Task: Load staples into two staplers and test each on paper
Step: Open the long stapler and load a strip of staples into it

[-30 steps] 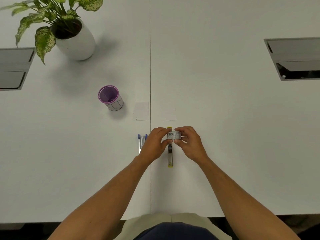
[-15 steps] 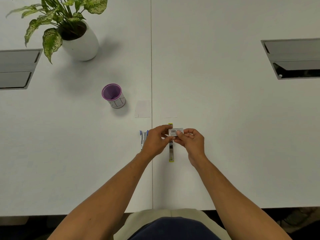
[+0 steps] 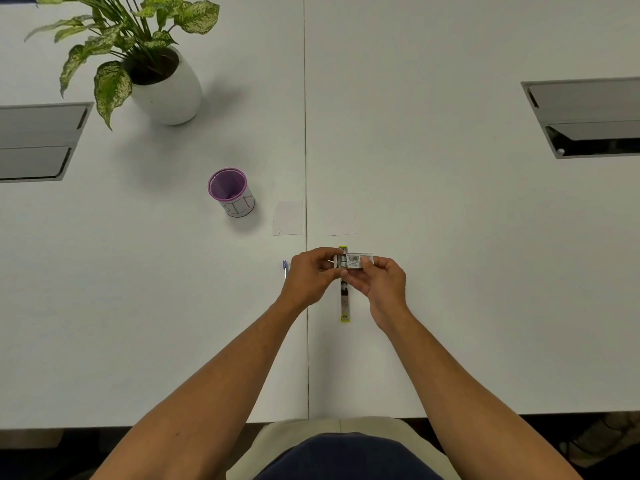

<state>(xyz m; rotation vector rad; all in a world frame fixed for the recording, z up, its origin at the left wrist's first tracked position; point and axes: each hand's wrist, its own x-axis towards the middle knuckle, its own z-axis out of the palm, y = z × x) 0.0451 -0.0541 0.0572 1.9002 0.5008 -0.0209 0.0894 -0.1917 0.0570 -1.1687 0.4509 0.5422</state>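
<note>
A small staple box point(image 3: 354, 261) with a barcode is held above the table between both hands. My left hand point(image 3: 306, 277) pinches its inner tray, which sticks out on the left. My right hand point(image 3: 382, 282) grips the outer sleeve. Under the hands a yellow stapler point(image 3: 345, 306) lies flipped open, its metal channel facing up. A blue stapler point(image 3: 285, 266) lies just left of my left hand, mostly hidden. Two small white paper slips point(image 3: 288, 218) point(image 3: 342, 227) lie flat beyond the hands.
A purple-rimmed cup point(image 3: 231, 192) stands left of the papers. A potted plant in a white pot point(image 3: 166, 88) is at the far left. Metal cable hatches point(image 3: 38, 142) point(image 3: 588, 116) sit at both sides of the white table. The table's near edge point(image 3: 173, 422) is by my lap.
The box's inner tray has slid out to the left between my hands. The hands and box stayed over the yellow stapler; the view shifted slightly.
</note>
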